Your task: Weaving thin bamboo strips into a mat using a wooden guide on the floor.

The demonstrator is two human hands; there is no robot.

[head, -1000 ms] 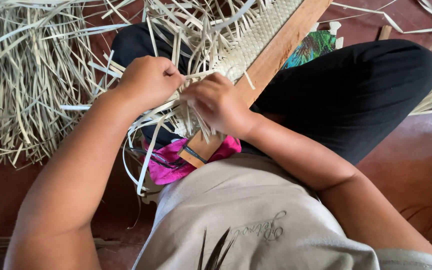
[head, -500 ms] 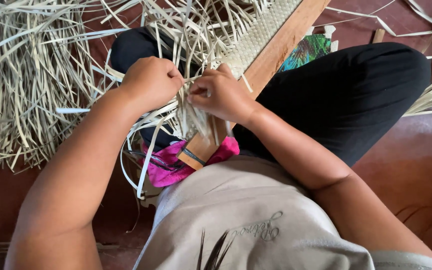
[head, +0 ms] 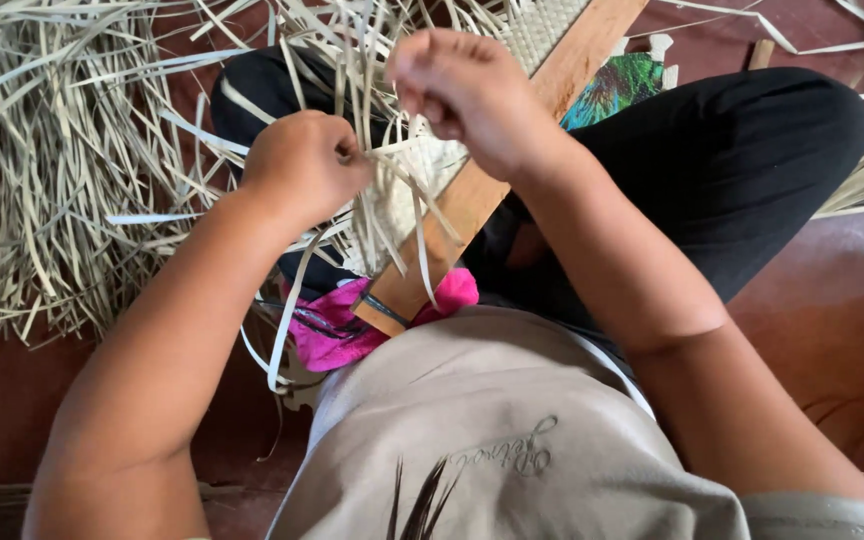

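Reddish floor (head: 832, 330), dried leaf strips (head: 42, 180) heaped everywhere. Left hand (head: 304, 165) pins strips against the woven mat (head: 407, 190) on the wooden board (head: 472, 200); right hand (head: 467, 90) pinches one strip, lifted. I'd keep tension even, strands flat.

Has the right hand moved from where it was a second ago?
Yes. The right hand has risen up along the wooden board, away from the pink cloth, pulling leaf strips upward.
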